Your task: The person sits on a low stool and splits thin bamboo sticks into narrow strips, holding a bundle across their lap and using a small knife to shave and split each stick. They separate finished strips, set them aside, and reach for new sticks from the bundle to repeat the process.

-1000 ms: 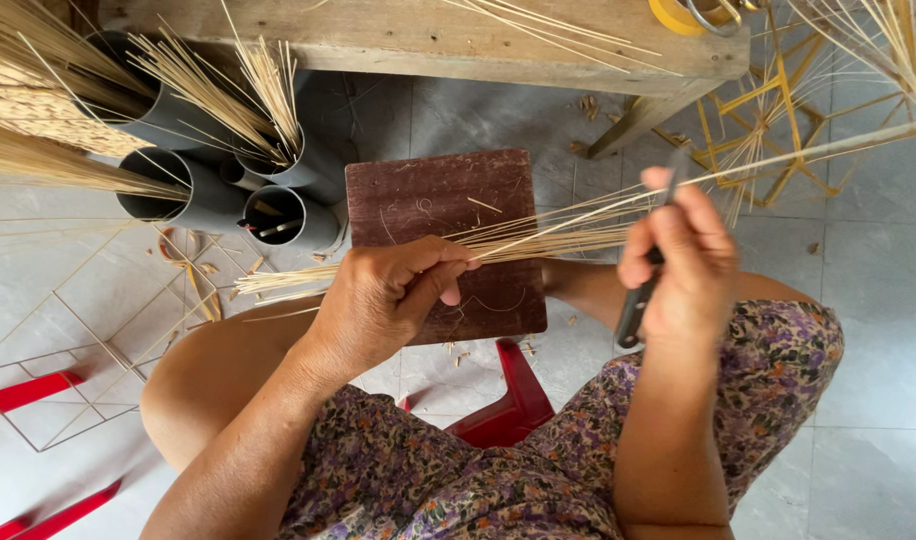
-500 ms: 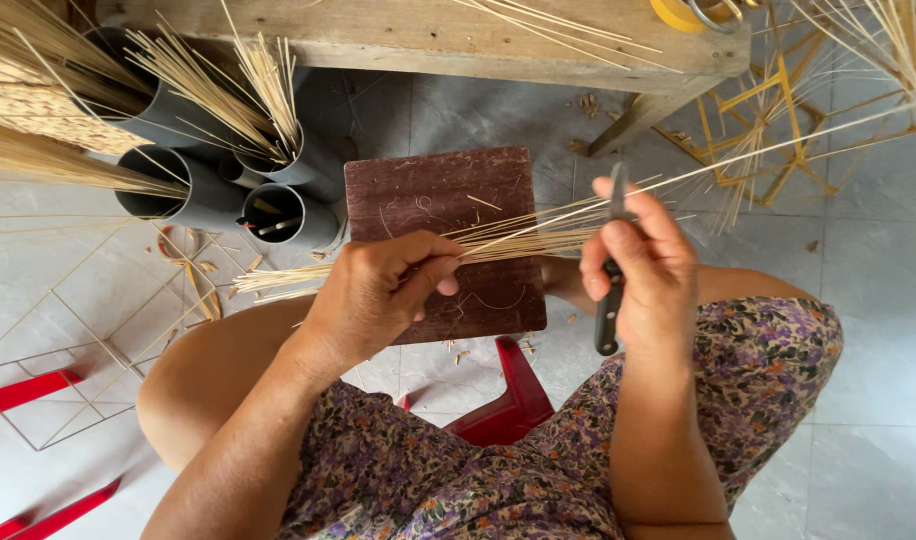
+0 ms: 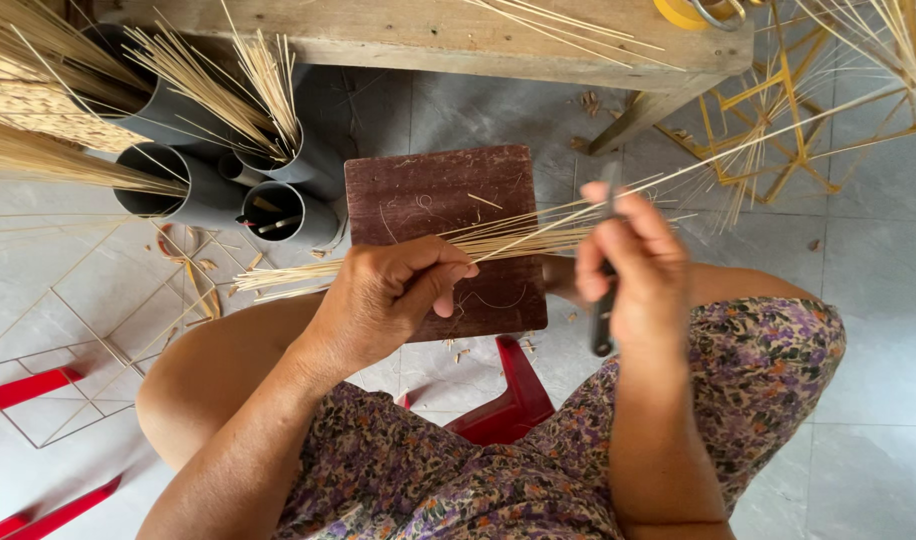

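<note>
My left hand (image 3: 388,300) grips a bundle of thin bamboo sticks (image 3: 518,238) over a dark brown board (image 3: 428,195) that rests on my knees. The sticks fan out to the left and right of my fist. My right hand (image 3: 633,270) is closed on a dark-handled knife (image 3: 605,325), held upright against one long stick (image 3: 758,145) that runs up to the right. The blade is mostly hidden behind my fingers.
Grey tubes (image 3: 208,190) stuffed with bamboo sticks lie at the upper left. A wooden bench (image 3: 458,35) spans the top. A yellow wire frame (image 3: 778,130) stands at the upper right, a red stool (image 3: 508,400) sits under me, and a thin frame (image 3: 68,350) lies on the tiled floor.
My right hand with the knife has slid left along the long stick, closer to my left hand. The left hand and bundle have stayed in place.
</note>
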A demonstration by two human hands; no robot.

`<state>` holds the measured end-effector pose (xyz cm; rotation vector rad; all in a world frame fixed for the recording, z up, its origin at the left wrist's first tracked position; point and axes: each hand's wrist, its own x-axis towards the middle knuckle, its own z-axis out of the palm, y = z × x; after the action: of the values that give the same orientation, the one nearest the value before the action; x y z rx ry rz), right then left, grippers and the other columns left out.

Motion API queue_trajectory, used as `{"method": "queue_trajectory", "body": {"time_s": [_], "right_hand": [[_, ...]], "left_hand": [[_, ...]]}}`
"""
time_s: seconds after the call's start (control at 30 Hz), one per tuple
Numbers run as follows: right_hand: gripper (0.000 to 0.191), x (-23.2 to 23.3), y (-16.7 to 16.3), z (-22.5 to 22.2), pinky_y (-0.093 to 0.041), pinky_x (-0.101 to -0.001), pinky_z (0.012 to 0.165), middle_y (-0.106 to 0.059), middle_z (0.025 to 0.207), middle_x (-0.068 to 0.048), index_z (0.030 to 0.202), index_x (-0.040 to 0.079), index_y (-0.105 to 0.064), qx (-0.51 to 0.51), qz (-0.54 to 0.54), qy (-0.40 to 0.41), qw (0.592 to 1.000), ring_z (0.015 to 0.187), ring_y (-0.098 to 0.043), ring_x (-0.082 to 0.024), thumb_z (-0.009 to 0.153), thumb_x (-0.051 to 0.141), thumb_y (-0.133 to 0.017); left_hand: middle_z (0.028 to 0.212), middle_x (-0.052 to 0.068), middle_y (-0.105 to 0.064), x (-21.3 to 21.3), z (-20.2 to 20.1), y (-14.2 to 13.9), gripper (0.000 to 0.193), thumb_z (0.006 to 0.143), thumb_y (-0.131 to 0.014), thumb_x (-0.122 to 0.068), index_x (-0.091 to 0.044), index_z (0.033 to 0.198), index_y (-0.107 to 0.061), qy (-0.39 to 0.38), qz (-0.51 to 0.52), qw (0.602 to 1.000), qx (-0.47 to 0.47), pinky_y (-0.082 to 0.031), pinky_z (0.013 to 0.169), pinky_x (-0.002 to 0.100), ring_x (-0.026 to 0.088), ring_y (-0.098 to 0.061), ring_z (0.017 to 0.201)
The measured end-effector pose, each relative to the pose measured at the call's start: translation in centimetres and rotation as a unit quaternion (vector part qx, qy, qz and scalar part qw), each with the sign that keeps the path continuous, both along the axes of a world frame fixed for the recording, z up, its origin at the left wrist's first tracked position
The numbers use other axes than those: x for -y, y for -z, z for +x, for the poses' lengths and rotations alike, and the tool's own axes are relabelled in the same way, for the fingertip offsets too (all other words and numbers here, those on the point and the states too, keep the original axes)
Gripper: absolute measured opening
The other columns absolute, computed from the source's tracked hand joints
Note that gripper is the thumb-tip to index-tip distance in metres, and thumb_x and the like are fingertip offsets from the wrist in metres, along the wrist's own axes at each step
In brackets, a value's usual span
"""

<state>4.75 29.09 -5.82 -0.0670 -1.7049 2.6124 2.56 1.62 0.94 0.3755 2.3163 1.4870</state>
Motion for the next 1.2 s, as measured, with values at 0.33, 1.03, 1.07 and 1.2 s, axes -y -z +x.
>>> {"method": "queue_trajectory", "body": {"time_s": [0.33, 1.03, 1.07, 1.2], "right_hand": [[0.036, 1.4, -1.5, 0.8, -0.043, -0.022, 0.049, -0.064, 0.072, -0.006, 0.142, 0.008, -0.061, -0.02, 0.038, -0.049, 0.998, 0.053, -0.052, -0.008, 0.108, 0.016, -0.062], [0.033, 5.1, 0.5, 1.2, -0.046, -0.0237, 0.046, -0.069, 0.076, -0.006, 0.138, 0.006, -0.062, 0.036, 0.093, -0.124, 0.987, 0.054, -0.056, -0.008, 0.107, 0.016, -0.056], [0.033, 4.0, 0.5, 1.1, -0.044, -0.0236, 0.047, -0.067, 0.075, -0.006, 0.139, 0.005, -0.063, 0.041, 0.071, -0.099, 0.992, 0.054, -0.054, -0.008, 0.108, 0.015, -0.057], [0.033, -0.3, 0.0, -0.8, -0.041, -0.026, 0.047, -0.063, 0.074, -0.007, 0.14, 0.004, -0.061, 0.027, -0.014, 0.003, 1.0, 0.053, -0.052, -0.01, 0.108, 0.013, -0.061]], "left_hand": [[0.07, 0.001, -0.074, -1.2, -0.2, 0.1, 0.012, 0.098, -0.069, -0.012, -0.007, 0.106, -0.076, 0.003, 0.031, 0.999, -0.035, -0.05, 0.049, 0.023, 0.002, -0.064, 0.058], [0.065, -0.001, -0.073, -0.1, 0.0, -0.2, 0.011, 0.096, -0.069, -0.017, -0.008, 0.101, -0.075, -0.013, 0.001, 1.0, -0.003, -0.051, 0.04, 0.022, 0.003, -0.064, 0.048], [0.064, -0.001, -0.072, 0.0, 0.0, -0.3, 0.011, 0.096, -0.069, -0.017, -0.008, 0.1, -0.075, -0.016, -0.006, 1.0, 0.006, -0.05, 0.039, 0.022, 0.004, -0.063, 0.047], [0.062, 0.0, -0.071, 0.6, 0.0, -0.6, 0.012, 0.096, -0.069, -0.018, -0.008, 0.098, -0.076, -0.019, -0.019, 0.999, 0.038, -0.05, 0.039, 0.023, 0.004, -0.063, 0.046]]}}
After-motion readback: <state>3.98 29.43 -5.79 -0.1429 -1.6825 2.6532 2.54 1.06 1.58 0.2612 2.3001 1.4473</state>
